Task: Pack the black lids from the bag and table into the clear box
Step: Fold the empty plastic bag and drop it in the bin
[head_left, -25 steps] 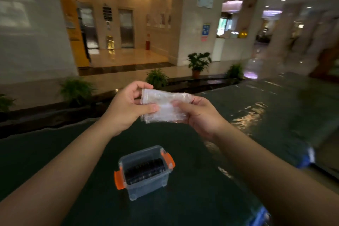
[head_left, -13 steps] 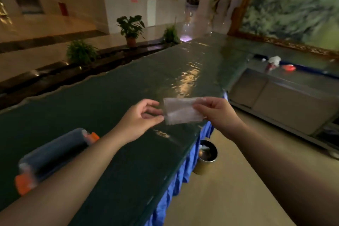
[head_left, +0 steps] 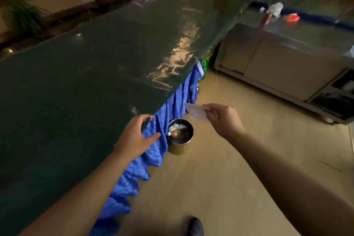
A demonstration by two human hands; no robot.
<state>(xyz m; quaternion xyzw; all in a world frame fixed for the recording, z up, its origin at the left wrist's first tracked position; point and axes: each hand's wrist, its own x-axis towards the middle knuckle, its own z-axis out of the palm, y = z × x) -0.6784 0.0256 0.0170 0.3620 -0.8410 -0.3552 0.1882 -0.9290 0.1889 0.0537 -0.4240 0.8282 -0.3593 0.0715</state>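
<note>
My right hand [head_left: 223, 119] pinches a crumpled clear plastic bag [head_left: 196, 112] out past the table's edge, above and just right of a small metal bin [head_left: 181, 136] on the floor. The bag looks flat, with no black lids showing in it. My left hand [head_left: 137, 135] rests with spread fingers on the front edge of the dark green table [head_left: 86, 74] and holds nothing. The clear box and the black lids are out of view.
A blue skirt [head_left: 153, 140] hangs from the table's edge. The bin holds some rubbish. A steel cabinet [head_left: 277, 67] stands to the right, with a white bag and a red item on top. Potted plants line the far side. A dark shoe [head_left: 195, 227] shows at the bottom.
The view has swung right and down, so the clear box has left the frame. My left hand let go of the bag and dropped to the table edge; my right hand carried the bag over the bin.
</note>
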